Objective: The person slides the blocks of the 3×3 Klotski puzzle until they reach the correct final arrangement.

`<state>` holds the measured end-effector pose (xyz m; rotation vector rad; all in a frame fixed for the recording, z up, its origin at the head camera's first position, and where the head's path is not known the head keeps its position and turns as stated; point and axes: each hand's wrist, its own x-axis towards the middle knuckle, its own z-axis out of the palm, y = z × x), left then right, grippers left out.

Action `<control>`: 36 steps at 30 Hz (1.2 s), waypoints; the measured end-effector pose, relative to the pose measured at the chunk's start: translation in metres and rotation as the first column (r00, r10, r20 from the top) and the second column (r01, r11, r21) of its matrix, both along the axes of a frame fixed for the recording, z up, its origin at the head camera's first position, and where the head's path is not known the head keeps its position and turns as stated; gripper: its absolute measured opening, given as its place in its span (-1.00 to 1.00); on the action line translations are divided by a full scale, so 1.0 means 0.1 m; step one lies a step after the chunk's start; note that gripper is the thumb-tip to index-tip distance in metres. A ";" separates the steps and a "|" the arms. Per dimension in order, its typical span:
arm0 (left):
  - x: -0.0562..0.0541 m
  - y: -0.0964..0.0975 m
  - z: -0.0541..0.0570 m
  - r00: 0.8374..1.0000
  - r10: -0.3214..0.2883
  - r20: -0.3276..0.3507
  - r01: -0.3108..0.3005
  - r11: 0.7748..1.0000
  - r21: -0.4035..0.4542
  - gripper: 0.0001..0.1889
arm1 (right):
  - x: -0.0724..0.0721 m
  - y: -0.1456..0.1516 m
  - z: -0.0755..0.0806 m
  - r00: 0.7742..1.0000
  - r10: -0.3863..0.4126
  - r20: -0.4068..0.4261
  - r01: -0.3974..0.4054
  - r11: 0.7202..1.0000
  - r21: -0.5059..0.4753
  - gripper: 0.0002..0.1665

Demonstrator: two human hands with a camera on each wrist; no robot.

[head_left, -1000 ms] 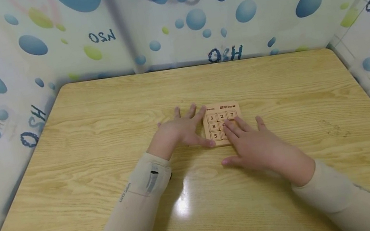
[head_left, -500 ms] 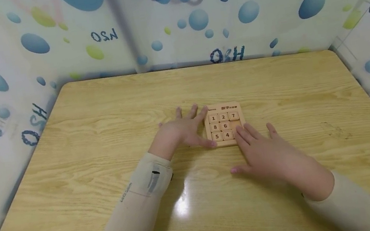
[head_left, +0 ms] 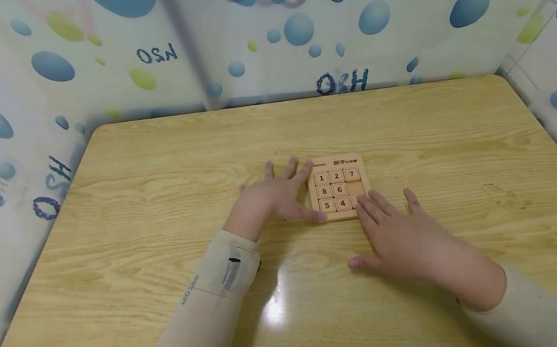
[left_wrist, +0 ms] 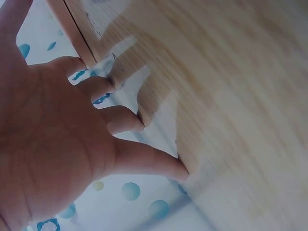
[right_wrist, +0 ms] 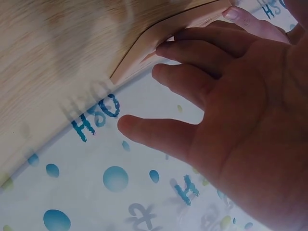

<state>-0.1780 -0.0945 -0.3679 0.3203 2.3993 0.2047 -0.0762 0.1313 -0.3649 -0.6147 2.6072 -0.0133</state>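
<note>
A small wooden number slide puzzle (head_left: 326, 163) lies flat on the table. Its top row reads 1, 2, 7, its middle row 8, 6 and a vacant slot, its bottom row 5, 4 and a tile partly hidden under fingertips. My left hand (head_left: 274, 197) is spread along the puzzle's left side, index fingertip at the upper left corner and thumb tip at the lower left one. My right hand (head_left: 405, 235) lies with straight fingers, their tips on the lower right tile and frame edge, thumb apart on the table side. In the right wrist view, the puzzle's edge (right_wrist: 192, 19) passes behind the fingers.
The wood-grain table (head_left: 170, 155) spreads around both hands. Behind it and at the sides stand walls covered in a bubble-patterned sheet (head_left: 282, 62). A bright light reflection (head_left: 275, 309) shows on the tabletop between the forearms.
My right hand has moved from over the puzzle's middle to its lower right corner, uncovering the 6, the 4 and the vacant slot. The left hand stays at the left edge.
</note>
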 end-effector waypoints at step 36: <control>0.00 0.01 -0.01 1.000 -0.004 -0.010 0.004 1.000 -0.007 0.27 | -0.07 -0.08 -0.04 0.999 0.029 -0.021 -0.030 0.997 -0.067 0.15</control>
